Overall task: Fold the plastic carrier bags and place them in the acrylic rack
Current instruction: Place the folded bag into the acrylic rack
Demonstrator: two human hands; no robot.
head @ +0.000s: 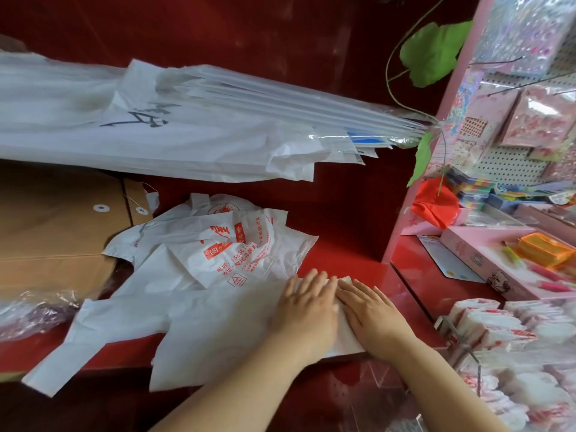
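Right at the front edge of the red counter point(343, 254), both hands are flat on a white carrier bag point(212, 325). The left hand point(307, 310) and right hand point(372, 316) sit side by side, fingers straight and close together. They're pressing down on the bag's right end, not gripping anything. The rest of the bag runs off to the left along that front edge, and its far end spills a bit over it. At the near right corner there's the clear acrylic rack point(467, 353), with folded bags point(498, 332) already packed in it. Just behind the hands lies a crumpled pile of bags point(218, 247) with red print. Left of that pile are some brown envelopes point(56, 219). Toward the back edge sits a big stack of white sheets point(187, 129), partly in clear wrap.
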